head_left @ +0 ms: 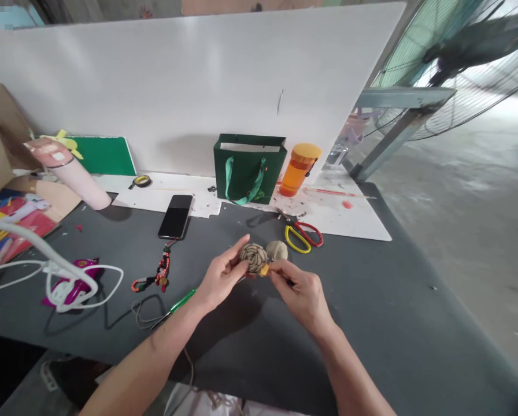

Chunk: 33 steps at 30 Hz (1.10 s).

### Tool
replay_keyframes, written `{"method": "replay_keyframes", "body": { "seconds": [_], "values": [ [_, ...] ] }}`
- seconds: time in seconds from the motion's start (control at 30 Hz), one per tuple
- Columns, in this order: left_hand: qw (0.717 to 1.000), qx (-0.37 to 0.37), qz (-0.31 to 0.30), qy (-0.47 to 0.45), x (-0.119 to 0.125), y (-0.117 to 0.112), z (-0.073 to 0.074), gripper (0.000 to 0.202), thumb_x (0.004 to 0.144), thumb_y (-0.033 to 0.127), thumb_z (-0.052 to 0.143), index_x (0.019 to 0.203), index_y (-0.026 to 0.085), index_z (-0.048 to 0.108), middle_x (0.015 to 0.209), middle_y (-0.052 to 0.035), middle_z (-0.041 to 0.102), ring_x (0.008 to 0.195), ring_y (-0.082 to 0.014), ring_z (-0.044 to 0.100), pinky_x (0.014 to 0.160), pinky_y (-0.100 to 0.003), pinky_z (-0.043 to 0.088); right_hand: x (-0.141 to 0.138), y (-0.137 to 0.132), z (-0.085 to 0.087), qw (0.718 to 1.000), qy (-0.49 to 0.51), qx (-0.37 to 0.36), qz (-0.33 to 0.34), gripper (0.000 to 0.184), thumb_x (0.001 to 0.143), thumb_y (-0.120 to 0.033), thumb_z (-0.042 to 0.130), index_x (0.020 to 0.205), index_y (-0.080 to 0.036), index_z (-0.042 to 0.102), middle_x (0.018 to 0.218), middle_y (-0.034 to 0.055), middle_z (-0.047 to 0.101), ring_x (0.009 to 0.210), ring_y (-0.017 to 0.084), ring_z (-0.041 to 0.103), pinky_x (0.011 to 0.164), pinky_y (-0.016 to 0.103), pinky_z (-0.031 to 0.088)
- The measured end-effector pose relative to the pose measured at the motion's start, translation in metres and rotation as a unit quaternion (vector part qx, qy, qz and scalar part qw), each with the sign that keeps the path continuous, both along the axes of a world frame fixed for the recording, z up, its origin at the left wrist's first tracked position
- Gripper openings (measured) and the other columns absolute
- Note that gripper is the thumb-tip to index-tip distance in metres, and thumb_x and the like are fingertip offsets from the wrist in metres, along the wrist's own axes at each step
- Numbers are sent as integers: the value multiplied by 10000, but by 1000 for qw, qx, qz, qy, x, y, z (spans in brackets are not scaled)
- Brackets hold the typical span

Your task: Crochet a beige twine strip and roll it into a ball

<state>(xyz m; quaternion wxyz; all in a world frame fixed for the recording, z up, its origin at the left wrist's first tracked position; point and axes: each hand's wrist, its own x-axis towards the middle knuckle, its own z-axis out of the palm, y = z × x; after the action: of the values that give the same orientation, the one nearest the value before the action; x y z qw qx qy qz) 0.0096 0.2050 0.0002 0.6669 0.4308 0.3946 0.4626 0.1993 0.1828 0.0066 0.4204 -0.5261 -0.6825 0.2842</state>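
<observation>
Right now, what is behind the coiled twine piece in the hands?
A round twine ball lies behind the coiled twine piece, on the dark table. The coil and the right hand cover the ball's lower edge.

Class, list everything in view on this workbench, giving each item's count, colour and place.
Coiled twine rosette: one, tan, held centre.
Twine ball: one, tan, just behind the rosette.
Scissors: one, red and yellow, right of the ball.
Phone: one, black, left of centre.
Paper bag: one, green, at the back.
Bottle: one, orange, beside the bag.
Tumbler: one, pale pink, lying far left.
Hands: two; left hand holds the rosette, right hand pinches an orange piece on it.
</observation>
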Motion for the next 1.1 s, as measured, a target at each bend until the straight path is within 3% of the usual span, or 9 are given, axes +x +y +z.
{"method": "replay_keyframes", "body": {
  "seconds": [0.13,0.2,0.23,0.3,0.37,0.43,0.73,0.87,1.1],
  "values": [
    [996,-15,42,-79,-3,-1,6,1040,857,308,740,1642,305,57,1254,-104,739,1034,-243,721,905,-398,587,-5,7,-6,988,129,-81,-27,274,811,-451,662,751,-184,672,552,-13,579,471,109,449,462,217,332],
    [988,-33,89,-117,-2,0,7,1107,863,331,743,1633,322,-52,1217,-100,750,943,-213,735,840,-379,602,-8,11,-8,977,181,-112,-25,318,775,-502,698,744,-187,662,548,-17,562,452,102,413,444,225,308],
    [985,-50,104,-129,-1,0,7,1097,856,339,758,1639,312,-10,1180,-96,759,908,-200,735,812,-361,605,-10,11,-9,974,191,-118,-21,321,767,-506,706,738,-189,660,549,-19,557,449,99,402,443,227,304],
    [980,-95,99,-142,1,2,7,948,823,363,801,1606,244,280,1092,-92,771,860,-188,728,763,-329,603,-13,12,-12,978,181,-103,-22,296,772,-481,703,723,-192,667,560,-15,563,458,100,404,454,231,313],
    [978,-127,71,-150,3,2,7,706,740,357,873,1369,161,617,1019,-89,773,831,-185,721,737,-309,598,-15,11,-15,987,141,-68,-33,253,790,-435,679,721,-192,688,569,-9,577,474,107,424,473,235,329],
    [978,-132,51,-154,4,2,8,557,627,300,946,1120,133,750,982,-81,775,827,-186,717,754,-308,595,-16,10,-19,993,100,-41,-42,224,811,-391,645,736,-191,710,566,-9,580,484,111,436,486,235,342],
    [979,-133,57,-146,6,1,8,537,470,262,1006,953,154,797,829,-26,775,776,-161,701,825,-315,555,-19,9,-20,998,60,2,1,174,900,-354,577,853,-216,673,757,30,651,626,159,566,590,270,456],
    [979,-137,72,-132,12,-1,1,474,443,234,1012,857,156,797,801,-7,771,779,-139,680,823,-269,527,-22,9,-21,991,106,-76,17,305,902,-513,614,954,-214,637,777,30,643,633,167,584,585,288,477],
    [977,-158,26,-142,11,0,1,479,505,390,993,833,103,794,827,-59,764,773,-175,685,757,-289,562,-23,13,-19,959,221,-175,-16,562,731,-752,705,783,-195,655,635,17,615,529,154,574,471,266,423]
  ]
}}
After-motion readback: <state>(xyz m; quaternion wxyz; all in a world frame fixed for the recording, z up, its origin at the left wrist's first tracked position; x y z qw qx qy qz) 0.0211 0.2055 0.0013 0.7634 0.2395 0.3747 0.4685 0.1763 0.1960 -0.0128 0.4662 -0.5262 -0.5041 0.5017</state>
